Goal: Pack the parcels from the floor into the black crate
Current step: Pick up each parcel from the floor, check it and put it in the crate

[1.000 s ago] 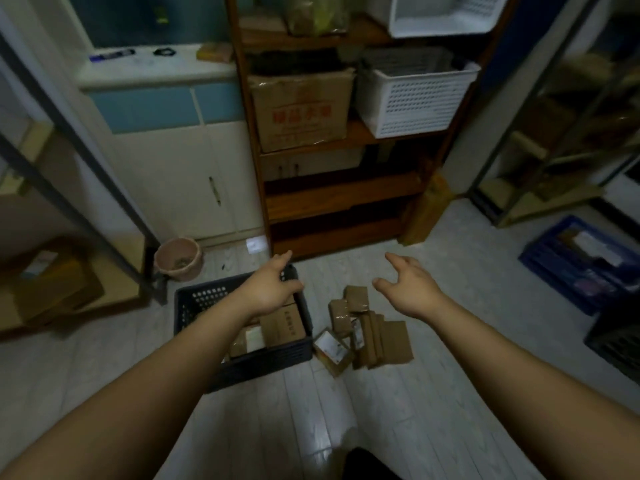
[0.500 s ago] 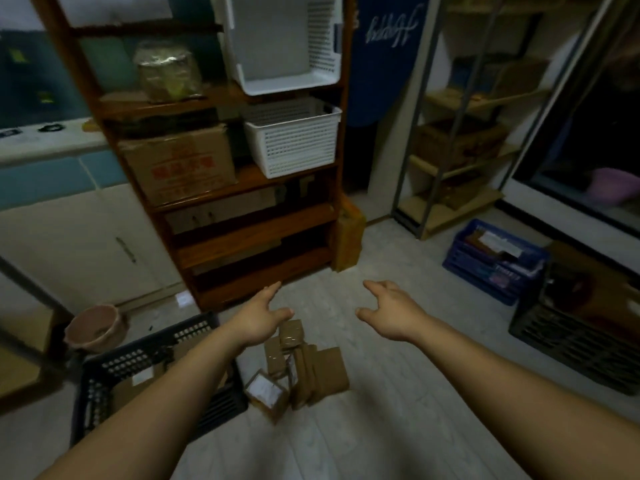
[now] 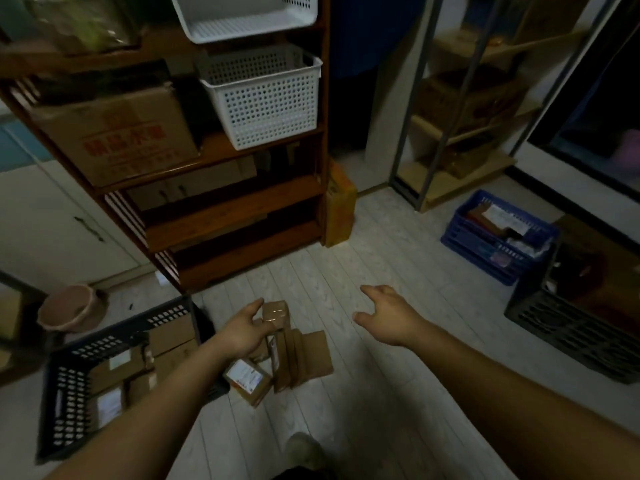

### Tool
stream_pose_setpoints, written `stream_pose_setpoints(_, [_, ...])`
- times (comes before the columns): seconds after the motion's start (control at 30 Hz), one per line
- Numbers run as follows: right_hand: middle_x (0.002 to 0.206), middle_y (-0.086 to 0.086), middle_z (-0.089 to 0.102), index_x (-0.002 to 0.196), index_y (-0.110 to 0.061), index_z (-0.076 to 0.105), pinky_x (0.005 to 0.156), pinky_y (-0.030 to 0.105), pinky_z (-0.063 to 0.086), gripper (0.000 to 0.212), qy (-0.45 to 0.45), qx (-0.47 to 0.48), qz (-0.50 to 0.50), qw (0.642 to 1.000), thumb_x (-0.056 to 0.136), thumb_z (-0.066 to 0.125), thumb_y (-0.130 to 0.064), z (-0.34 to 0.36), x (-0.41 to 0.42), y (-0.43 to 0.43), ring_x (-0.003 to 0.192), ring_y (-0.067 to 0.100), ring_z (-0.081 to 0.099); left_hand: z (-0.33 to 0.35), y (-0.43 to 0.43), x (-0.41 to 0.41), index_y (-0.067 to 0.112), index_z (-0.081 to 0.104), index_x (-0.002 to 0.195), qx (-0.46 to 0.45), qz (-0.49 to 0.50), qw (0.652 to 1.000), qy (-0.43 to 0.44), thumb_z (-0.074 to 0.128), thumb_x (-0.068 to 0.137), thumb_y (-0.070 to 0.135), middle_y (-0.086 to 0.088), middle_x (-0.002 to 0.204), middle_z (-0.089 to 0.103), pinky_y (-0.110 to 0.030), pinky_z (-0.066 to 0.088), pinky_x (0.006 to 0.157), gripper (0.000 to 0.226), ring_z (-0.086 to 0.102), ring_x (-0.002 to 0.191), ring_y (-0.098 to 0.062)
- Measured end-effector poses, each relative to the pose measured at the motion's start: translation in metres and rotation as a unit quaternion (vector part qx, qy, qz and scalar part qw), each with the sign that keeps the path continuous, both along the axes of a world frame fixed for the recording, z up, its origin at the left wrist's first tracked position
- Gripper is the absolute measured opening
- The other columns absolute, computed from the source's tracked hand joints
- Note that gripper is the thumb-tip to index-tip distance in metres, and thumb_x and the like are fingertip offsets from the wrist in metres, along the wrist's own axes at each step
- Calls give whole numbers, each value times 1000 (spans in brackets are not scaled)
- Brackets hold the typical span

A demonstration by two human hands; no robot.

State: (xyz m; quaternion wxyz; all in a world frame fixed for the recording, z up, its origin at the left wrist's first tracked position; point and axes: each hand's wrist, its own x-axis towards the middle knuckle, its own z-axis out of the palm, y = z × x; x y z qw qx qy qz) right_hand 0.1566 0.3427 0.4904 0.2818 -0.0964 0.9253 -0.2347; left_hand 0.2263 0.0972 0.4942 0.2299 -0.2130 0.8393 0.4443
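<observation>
Parcels (image 3: 311,355) lie heaped on floor just beside black crate (image 3: 69,393), itself part-filled, so each transfer is short. L hand (image 3: 242,332) spreads wide over heap, prob. to grab one; R hand (image 3: 388,317) wide, empty.

One view, head-worn wide-angle — facing forward and down, floor (image 3: 381,393) below

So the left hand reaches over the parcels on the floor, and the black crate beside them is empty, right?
Not empty: the head view shows the black crate already holds several parcels. The rest stands: the left hand reaches over the loose parcels on the floor beside it.
</observation>
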Motion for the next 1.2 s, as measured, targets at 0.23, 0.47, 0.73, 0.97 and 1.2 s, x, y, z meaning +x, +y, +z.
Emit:
stream_pose_setpoints(0.23, [157,7,19,151,-19,21,111,36,29,71,-11,18,22,1000,93,53,-44,-29,-81,-23,140,26,29,-31,-13,-67,13,25,146,17,26,999,-19,50,96,20,-8,150,33,-22,28,102,56,35,135,-23])
stream_pose_setpoints(0.47, [158,5,18,152,-20,17,114,34,27,71,-84,14,118,989,94,51,-45,-98,-153,-69,140,24,28,-87,-36,-93,18,28,146,20,131,990,-52,57,92,23,-9,144,42,-25,39,97,61,48,122,-20])
stream_pose_setpoints(0.73, [158,6,16,152,-21,16,112,33,26,71,-91,34,234,967,95,49,-46,-291,-221,-123,142,24,25,-290,-44,-118,23,45,135,-48,147,986,-61,58,85,39,-3,119,61,-29,47,95,54,59,106,-19])
stream_pose_setpoints(0.97, [148,13,31,148,-17,27,100,32,38,62,-77,42,308,947,95,50,-41,-503,-227,-172,129,29,41,-495,-67,-142,14,33,142,-37,139,988,-63,58,91,15,4,118,43,-13,39,84,57,49,122,-27])
stream_pose_setpoints(1.2, [137,12,41,143,-20,33,80,30,44,60,-53,48,347,935,91,56,-40,-649,-224,-214,111,25,52,-642,-100,-165,18,29,145,-78,89,992,-38,64,84,30,-8,141,46,-24,36,97,72,48,125,-23])
